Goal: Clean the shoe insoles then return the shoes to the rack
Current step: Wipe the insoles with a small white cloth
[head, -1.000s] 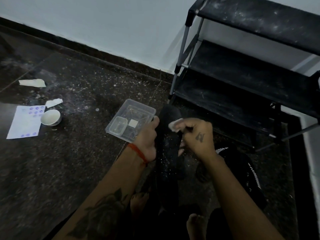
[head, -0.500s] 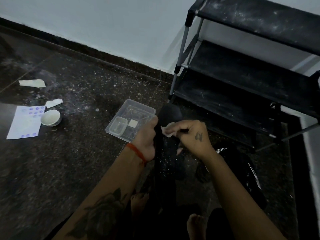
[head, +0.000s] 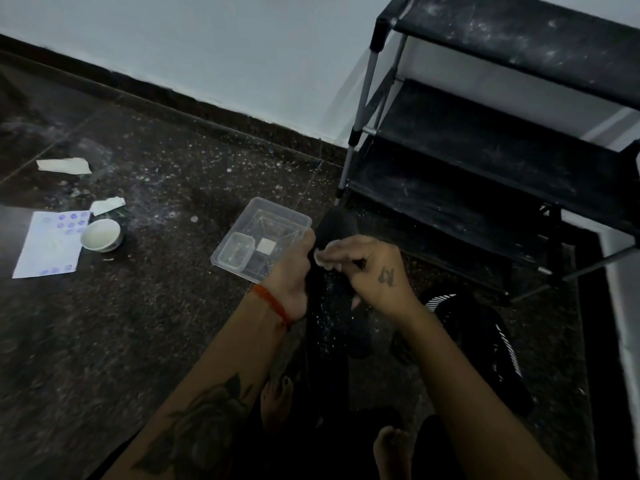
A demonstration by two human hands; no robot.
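Observation:
A long black insole (head: 334, 233) speckled with white dust stands nearly upright in front of me. My left hand (head: 294, 268) grips its left edge near the top. My right hand (head: 372, 268) pinches a small white wipe (head: 323, 254) and presses it against the insole's face. A black shoe with white stripes (head: 485, 344) lies on the floor to the right, below my right forearm. The black shoe rack (head: 485, 157) stands at the right, its shelves bare and dusty.
A clear plastic tray (head: 277, 211) holding a smaller clear box (head: 237, 251) sits on the dark floor left of the insole. Farther left are a white bowl (head: 101, 234), a printed paper sheet (head: 48, 245) and torn paper scraps (head: 64, 166). My bare feet (head: 277, 400) are below.
My right hand has slid the wipe leftward and slightly down across the insole's upper part. The insole's top dipped a little. My left hand kept its grip.

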